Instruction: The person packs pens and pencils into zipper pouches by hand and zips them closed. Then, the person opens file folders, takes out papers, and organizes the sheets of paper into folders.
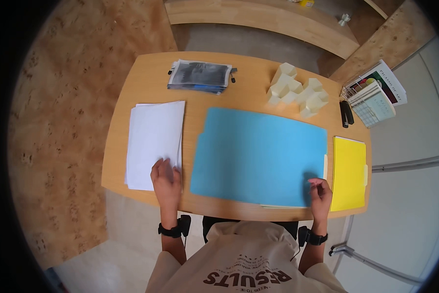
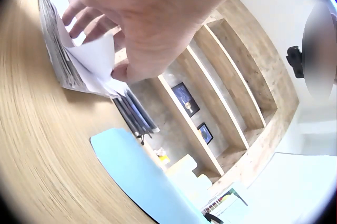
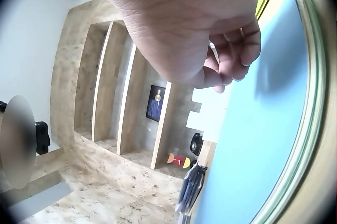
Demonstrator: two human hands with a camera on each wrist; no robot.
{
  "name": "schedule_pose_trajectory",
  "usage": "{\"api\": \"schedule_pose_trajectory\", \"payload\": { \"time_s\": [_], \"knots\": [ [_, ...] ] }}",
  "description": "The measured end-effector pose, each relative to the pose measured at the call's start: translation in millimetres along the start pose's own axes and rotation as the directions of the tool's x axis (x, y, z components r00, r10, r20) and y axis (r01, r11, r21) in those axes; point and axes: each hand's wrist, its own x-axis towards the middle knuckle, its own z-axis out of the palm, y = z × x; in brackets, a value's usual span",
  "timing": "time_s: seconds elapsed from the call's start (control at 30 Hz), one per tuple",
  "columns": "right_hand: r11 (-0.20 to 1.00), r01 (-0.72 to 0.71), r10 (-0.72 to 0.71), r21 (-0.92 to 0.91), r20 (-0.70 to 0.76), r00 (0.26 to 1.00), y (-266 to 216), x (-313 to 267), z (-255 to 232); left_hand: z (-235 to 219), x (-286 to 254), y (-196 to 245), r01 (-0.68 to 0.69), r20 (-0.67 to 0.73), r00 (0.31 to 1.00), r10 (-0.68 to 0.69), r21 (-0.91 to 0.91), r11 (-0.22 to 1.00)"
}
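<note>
My left hand (image 1: 165,183) is at the near right part of a stack of white paper (image 1: 153,136). In the left wrist view its fingers lie over the top sheet of paper (image 2: 97,58), and the thumb is at the sheet's edge, pinching the bowed-up corner. Thicker layers of the stack stay flat below. Over the near right corner of a blue file folder (image 1: 258,156) hovers my right hand (image 1: 320,195), its fingers loosely curled with nothing between them. The folder lies flat at the middle of the table, with pale edges of more folders showing under it.
Right of the blue folder lies a yellow folder (image 1: 348,173). Zippered mesh pouches (image 1: 200,75) are stacked at the back left. Cream hexagonal holders (image 1: 297,90), a black stapler (image 1: 346,114) and a wire rack with books (image 1: 373,100) stand at the back right.
</note>
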Motion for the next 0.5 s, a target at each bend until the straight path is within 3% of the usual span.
{"api": "schedule_pose_trajectory", "payload": {
  "time_s": [0.13, 0.2, 0.27, 0.33, 0.37, 0.4, 0.43, 0.5],
  "knots": [
    [0.998, 0.061, -0.063, 0.024, 0.061, 0.996, -26.6, -3.7, 29.4, -15.1, 6.5, 15.2, 0.016, 0.029, 0.999, -0.014, -0.105, 0.994],
    [0.991, 0.12, -0.13, 0.067, 0.173, 0.976, -40.5, -6.0, 46.6, -16.5, 5.8, 15.8, -0.065, 0.018, 0.998, 0.066, -0.084, 0.994],
    [0.99, 0.121, -0.135, 0.078, 0.219, 0.966, -53.9, -11.0, 66.8, -11.1, 0.2, 24.4, -0.033, 0.021, 0.999, 0.041, -0.278, 0.96],
    [0.982, -0.016, -0.056, 0.19, 0.372, 0.926, -65.5, -16.3, 89.0, -12.0, -6.5, 51.0, -0.07, 0.076, 0.992, 0.1, -0.333, 0.94],
    [0.982, -0.011, -0.057, 0.187, 0.358, 0.932, -73.6, -18.4, 99.7, -9.5, -11.0, 64.5, -0.137, 0.086, 0.98, 0.182, -0.372, 0.918],
    [0.947, -0.123, -0.013, 0.296, 0.419, 0.908, -82.7, -20.9, 109.0, -6.5, -16.8, 78.8, -0.199, 0.097, 0.961, 0.26, -0.411, 0.89],
    [0.89, -0.239, 0.023, 0.389, 0.485, 0.874, -88.9, -22.1, 114.3, -4.5, -23.4, 96.5, -0.187, 0.157, 0.943, 0.294, -0.482, 0.856],
    [0.877, -0.312, 0.103, 0.366, 0.49, 0.865, -92.2, -19.0, 120.1, 8.5, -41.8, 122.7, -0.126, 0.302, 0.881, 0.364, -0.593, 0.795]
  ]
}}
